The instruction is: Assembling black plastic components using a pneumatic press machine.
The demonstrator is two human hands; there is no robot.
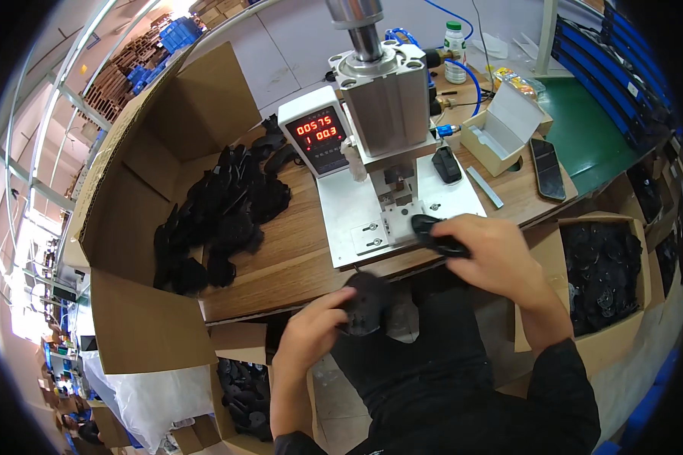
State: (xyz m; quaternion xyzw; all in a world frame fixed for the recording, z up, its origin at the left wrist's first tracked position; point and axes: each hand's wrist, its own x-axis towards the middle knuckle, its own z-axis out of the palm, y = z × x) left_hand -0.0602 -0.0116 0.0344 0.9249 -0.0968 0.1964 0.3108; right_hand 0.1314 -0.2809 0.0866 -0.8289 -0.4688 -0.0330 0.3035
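My right hand (495,256) grips a small black plastic part (432,233) at the white base plate (357,220) of a bench press (383,114), just in front of its fixture. Below the table edge, over my lap, my left hand (315,327) holds another black part (366,303). A heap of similar black parts (224,216) lies on the wooden table (288,258) to the left, spilling from a tipped cardboard box (159,167).
A red digital counter (317,136) stands beside the press. At right are a small open white box (501,129), a black remote-like piece (546,168), a bottle (454,51) and a carton of black parts (603,277). Another carton (243,387) sits by my left knee.
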